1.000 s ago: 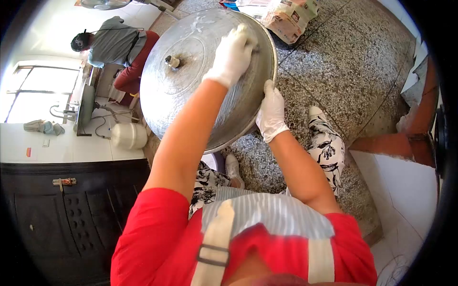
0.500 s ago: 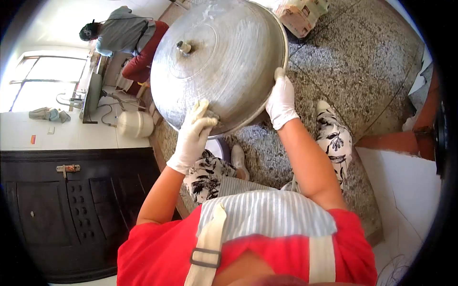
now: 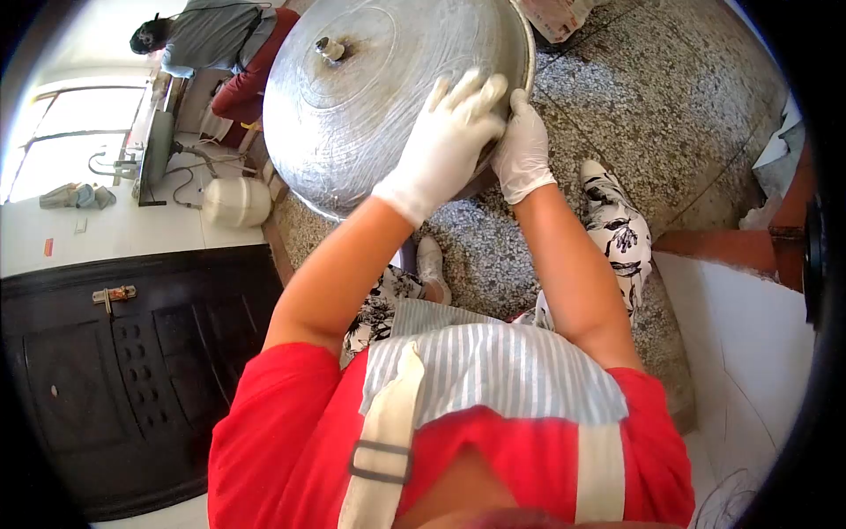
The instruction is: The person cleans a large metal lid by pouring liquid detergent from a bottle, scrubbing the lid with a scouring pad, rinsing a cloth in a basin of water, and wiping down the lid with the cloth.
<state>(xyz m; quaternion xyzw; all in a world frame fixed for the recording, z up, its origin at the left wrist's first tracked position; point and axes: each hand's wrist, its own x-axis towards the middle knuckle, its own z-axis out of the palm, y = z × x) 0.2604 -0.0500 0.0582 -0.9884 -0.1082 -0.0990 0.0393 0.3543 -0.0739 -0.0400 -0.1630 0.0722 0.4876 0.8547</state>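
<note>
As our right hand [image 3: 522, 152] grasps the rim [image 3: 530, 55] of the round metal lid [image 3: 374, 119] before us, our left hand [image 3: 445, 145] lies just beside it on the lid's face, the knob [image 3: 330, 49] beyond and leftward; whether the left fingers [image 3: 463, 94] clasp anything, we cannot tell.

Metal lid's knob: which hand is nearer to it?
Left: the left hand is over the metal lid, apart from the knob; the right hand is farther off, at the rim.
</note>
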